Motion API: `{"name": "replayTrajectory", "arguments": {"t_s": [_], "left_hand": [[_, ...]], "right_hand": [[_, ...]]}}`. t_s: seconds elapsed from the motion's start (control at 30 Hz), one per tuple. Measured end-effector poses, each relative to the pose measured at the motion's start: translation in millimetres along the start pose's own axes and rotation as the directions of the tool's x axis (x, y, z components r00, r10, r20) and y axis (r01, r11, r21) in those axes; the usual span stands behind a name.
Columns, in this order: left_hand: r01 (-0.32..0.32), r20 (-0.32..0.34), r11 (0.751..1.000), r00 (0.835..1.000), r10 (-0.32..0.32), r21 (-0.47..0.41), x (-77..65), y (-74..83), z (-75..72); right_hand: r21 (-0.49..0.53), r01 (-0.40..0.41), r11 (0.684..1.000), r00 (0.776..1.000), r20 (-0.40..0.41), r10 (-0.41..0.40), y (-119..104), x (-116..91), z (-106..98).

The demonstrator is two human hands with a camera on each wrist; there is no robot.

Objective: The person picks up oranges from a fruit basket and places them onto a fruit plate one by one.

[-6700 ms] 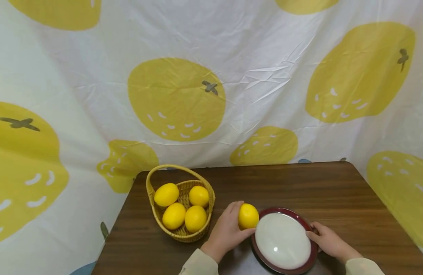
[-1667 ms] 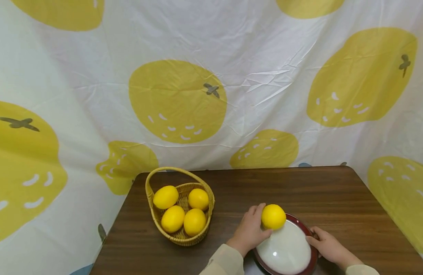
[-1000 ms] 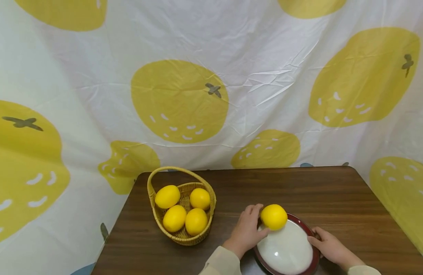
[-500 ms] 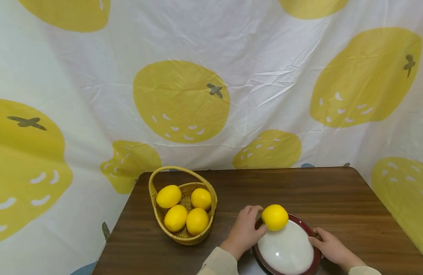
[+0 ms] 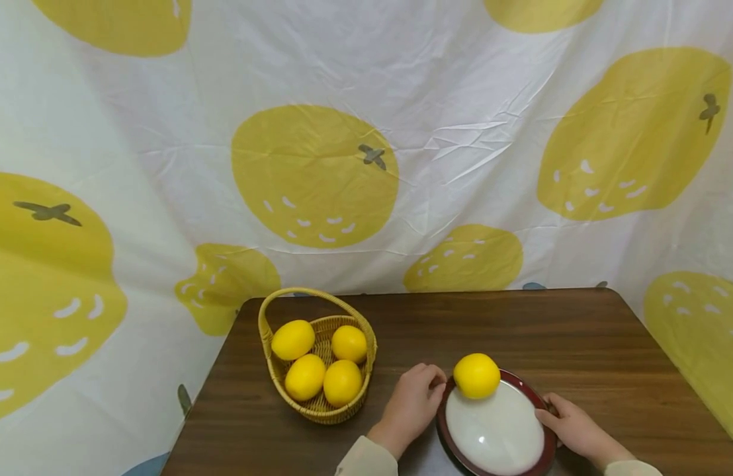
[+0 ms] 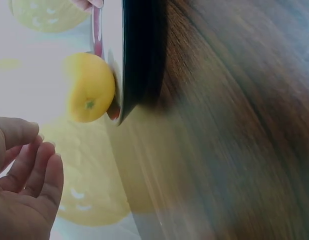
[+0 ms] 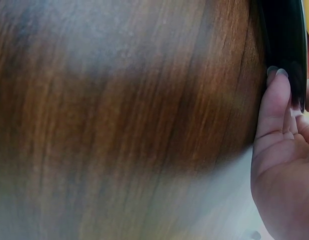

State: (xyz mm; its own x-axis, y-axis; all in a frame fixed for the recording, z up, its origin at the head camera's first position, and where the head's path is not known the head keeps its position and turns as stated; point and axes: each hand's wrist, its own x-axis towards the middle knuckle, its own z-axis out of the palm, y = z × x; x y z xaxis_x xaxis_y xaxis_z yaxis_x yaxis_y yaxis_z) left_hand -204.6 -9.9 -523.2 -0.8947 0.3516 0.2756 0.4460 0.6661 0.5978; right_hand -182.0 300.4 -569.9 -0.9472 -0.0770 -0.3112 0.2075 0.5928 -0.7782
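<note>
A white plate with a maroon rim (image 5: 548, 444) is at the front right of the table in the head view. My right hand (image 5: 575, 426) pinches its right edge, thumb on top and fingers beneath the dark underside, as the right wrist view shows. On the plate's far left part rests a yellow citrus fruit (image 5: 476, 376); its small green stem end faces the left wrist camera. My left hand (image 5: 411, 404) is just left of the plate, apart from the fruit. Its fingers (image 6: 33, 170) are loosely bent, the thumb near the index finger, and hold nothing.
A wicker basket (image 5: 321, 416) with a tall handle stands at the left of the dark wooden table (image 5: 426, 324). Several yellow citrus fruits (image 5: 305, 377) lie in it. Behind the table hangs a white cloth (image 5: 456, 79) printed with big yellow fruits.
My left hand carried the fruit right onto the plate, let it go and drew back left. The fruit stays on the plate. My right hand keeps hold of the rim.
</note>
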Motion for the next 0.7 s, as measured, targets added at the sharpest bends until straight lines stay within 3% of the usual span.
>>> {"name": "replayTrajectory", "arguments": {"t_s": [0.23, 0.5, 0.7], "left_hand": [[-0.019, 0.006, 1.000, 1.000, 0.019, 0.019, -8.3, -3.5, -11.2], [-0.071, -0.048, 0.996, 0.996, 0.074, 0.056, -15.5, -11.2, -24.4], [-0.054, -0.030, 0.995, 0.998, 0.057, 0.082, -18.7, -13.6, -33.4]], "right_hand": [[-0.006, 0.024, 1.000, 1.000, 0.010, -0.024, 0.9, -1.2, -0.4], [-0.005, 0.058, 0.998, 0.998, -0.001, -0.058, 1.0, -2.8, 0.3], [-0.022, 0.047, 0.999, 0.999, -0.011, -0.047, 1.4, -2.0, 0.4]]}}
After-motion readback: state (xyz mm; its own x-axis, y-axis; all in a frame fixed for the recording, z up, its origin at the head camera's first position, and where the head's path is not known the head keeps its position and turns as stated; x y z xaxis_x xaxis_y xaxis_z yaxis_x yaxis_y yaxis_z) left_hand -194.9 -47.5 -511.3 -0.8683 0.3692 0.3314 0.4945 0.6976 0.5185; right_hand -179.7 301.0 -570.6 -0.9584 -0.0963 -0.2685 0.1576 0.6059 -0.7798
